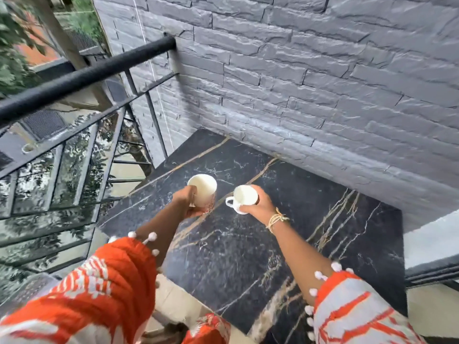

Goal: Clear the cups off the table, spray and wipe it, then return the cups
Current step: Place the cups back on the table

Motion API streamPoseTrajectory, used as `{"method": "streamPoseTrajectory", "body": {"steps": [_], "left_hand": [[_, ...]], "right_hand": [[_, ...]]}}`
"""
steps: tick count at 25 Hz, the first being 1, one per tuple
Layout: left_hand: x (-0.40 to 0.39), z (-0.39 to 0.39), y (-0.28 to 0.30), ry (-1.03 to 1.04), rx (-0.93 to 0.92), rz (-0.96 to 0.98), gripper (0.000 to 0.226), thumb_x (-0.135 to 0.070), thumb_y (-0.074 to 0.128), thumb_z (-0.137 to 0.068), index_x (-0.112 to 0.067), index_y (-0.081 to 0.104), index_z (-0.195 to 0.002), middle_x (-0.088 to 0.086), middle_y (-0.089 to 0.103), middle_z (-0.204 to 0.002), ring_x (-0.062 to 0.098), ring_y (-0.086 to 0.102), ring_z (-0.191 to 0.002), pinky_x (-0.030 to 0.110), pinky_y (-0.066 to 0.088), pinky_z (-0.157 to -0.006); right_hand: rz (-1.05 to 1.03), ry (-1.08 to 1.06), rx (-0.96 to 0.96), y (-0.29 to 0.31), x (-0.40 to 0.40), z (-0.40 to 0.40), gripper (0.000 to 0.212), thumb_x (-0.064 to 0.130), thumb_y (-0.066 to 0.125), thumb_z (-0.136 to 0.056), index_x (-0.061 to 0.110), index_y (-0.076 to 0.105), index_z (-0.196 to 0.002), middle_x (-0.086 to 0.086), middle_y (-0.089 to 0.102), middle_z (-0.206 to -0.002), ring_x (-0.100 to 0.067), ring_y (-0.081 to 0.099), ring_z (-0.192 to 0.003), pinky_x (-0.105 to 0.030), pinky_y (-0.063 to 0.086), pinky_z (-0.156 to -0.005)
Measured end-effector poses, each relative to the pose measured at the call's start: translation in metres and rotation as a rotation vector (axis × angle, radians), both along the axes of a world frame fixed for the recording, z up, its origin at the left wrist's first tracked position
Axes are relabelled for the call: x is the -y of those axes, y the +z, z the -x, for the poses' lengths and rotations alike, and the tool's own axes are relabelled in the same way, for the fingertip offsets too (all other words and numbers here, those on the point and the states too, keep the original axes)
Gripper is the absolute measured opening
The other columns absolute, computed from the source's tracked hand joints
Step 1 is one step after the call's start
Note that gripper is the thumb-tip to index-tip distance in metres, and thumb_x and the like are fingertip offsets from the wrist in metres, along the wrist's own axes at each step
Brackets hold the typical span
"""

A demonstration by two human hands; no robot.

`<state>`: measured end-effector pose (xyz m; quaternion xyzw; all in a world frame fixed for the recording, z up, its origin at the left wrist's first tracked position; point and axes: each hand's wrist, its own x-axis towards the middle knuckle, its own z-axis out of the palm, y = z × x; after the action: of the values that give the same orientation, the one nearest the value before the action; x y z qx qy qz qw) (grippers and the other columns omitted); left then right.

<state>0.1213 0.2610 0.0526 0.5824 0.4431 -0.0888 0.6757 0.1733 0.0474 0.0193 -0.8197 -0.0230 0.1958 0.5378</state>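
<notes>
Head view: black marble table (248,256) with gold and white veining, pushed into the corner between a grey stone-clad wall (298,83) and a black metal railing (82,78). Left hand (186,203) is wrapped around the side of a tall white cup (203,189), fingers curled round its lower body; the cup has red print on its side (too blurred to read) and sits upright over the table's left edge, toward the far corner. Can't tell if its base touches the marble or hangs just above it. Right hand (258,204) grips a shorter white mug (242,198) from the right side, fingers round the body, handle pointing left toward the other cup. The mug is upright, near the middle of the far half of the table; contact with the surface is again unclear. The two cups are just beside each other, not touching. Both look empty inside. Right wrist carries a tan cord bracelet (277,219); both arms wear orange-and-white sleeves (104,289) with white pom-pom trim.
</notes>
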Motion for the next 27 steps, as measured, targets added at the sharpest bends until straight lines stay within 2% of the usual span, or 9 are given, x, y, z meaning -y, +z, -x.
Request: {"method": "streamPoseTrajectory", "body": {"steps": [2,4,7,10,12,16,21,24,27], "left_hand": [[-0.016,-0.041,-0.003,0.007,-0.005,0.018,0.025,-0.015,0.048,-0.089,-0.010,0.043,-0.113,0.017,0.054,-0.094,0.023,0.058,-0.030,0.035,0.053,-0.039],[-0.031,-0.082,-0.007,-0.011,-0.011,0.026,0.024,-0.015,0.048,-0.090,-0.012,0.044,-0.114,0.017,0.051,-0.103,0.025,0.060,-0.035,0.036,0.052,-0.039],[-0.053,-0.144,-0.016,-0.031,-0.014,0.033,0.025,-0.014,0.047,-0.091,-0.012,0.045,-0.116,0.014,0.051,-0.100,0.032,0.059,-0.058,0.035,0.050,-0.033],[-0.072,-0.192,-0.026,-0.033,-0.029,0.047,0.039,-0.013,0.047,-0.091,-0.005,0.043,-0.129,0.018,0.051,-0.100,0.034,0.058,-0.064,0.037,0.052,-0.037],[-0.082,-0.220,-0.033,-0.021,-0.020,0.058,0.043,-0.013,0.045,-0.092,-0.004,0.040,-0.134,0.018,0.049,-0.106,0.038,0.060,-0.068,0.040,0.055,-0.043],[-0.099,-0.267,-0.050,0.024,-0.028,0.050,0.047,-0.009,0.044,-0.090,-0.004,0.039,-0.137,0.022,0.046,-0.130,0.048,0.059,-0.102,0.050,0.054,-0.071],[-0.104,-0.300,-0.057,-0.011,-0.053,-0.030,0.038,-0.003,0.038,-0.092,-0.004,0.039,-0.130,0.017,0.046,-0.103,0.035,0.056,-0.067,0.044,0.056,-0.047],[-0.102,-0.311,-0.062,-0.039,-0.087,-0.037,0.041,-0.004,0.038,-0.093,-0.002,0.037,-0.134,0.013,0.048,-0.091,0.037,0.059,-0.067,0.048,0.057,-0.065],[-0.099,-0.314,-0.065,-0.041,-0.093,-0.046,0.042,-0.007,0.040,-0.093,-0.003,0.040,-0.134,0.016,0.050,-0.104,0.039,0.061,-0.076,0.050,0.057,-0.077]], "right_hand": [[0.002,-0.003,-0.015,-0.006,-0.015,-0.038,0.071,0.009,0.086,-0.066,0.014,0.053,-0.128,-0.004,0.058,-0.123,-0.023,0.054,-0.113,-0.038,0.051,-0.092],[0.033,-0.019,-0.017,-0.014,-0.036,-0.078,0.071,0.009,0.087,-0.065,0.011,0.054,-0.127,-0.007,0.059,-0.123,-0.023,0.055,-0.112,-0.032,0.049,-0.087],[0.111,0.009,0.036,-0.016,-0.068,-0.137,0.072,0.007,0.086,-0.064,0.010,0.054,-0.128,-0.006,0.059,-0.122,-0.018,0.052,-0.106,-0.022,0.042,-0.081],[0.187,0.069,0.053,-0.021,-0.094,-0.182,0.079,0.006,0.084,-0.064,0.011,0.048,-0.134,-0.008,0.054,-0.131,-0.024,0.051,-0.118,-0.026,0.043,-0.090],[0.206,0.101,0.035,-0.031,-0.110,-0.211,0.083,0.006,0.083,-0.064,0.013,0.045,-0.137,-0.009,0.050,-0.135,-0.026,0.048,-0.122,-0.027,0.043,-0.092],[0.234,0.159,0.038,-0.047,-0.131,-0.258,0.082,0.005,0.082,-0.063,0.015,0.045,-0.136,-0.006,0.051,-0.135,-0.025,0.048,-0.123,-0.028,0.044,-0.092],[0.285,0.258,0.012,-0.056,-0.133,-0.291,0.076,0.007,0.078,-0.066,0.023,0.048,-0.134,0.000,0.053,-0.130,-0.022,0.049,-0.119,-0.023,0.040,-0.081],[0.279,0.263,-0.006,-0.060,-0.132,-0.299,0.075,0.007,0.077,-0.069,0.024,0.046,-0.134,0.001,0.050,-0.125,-0.018,0.046,-0.112,-0.023,0.039,-0.081],[0.264,0.262,-0.018,-0.062,-0.135,-0.299,0.077,0.005,0.074,-0.070,0.029,0.043,-0.135,0.002,0.047,-0.128,-0.021,0.045,-0.117,-0.027,0.042,-0.083]]}}
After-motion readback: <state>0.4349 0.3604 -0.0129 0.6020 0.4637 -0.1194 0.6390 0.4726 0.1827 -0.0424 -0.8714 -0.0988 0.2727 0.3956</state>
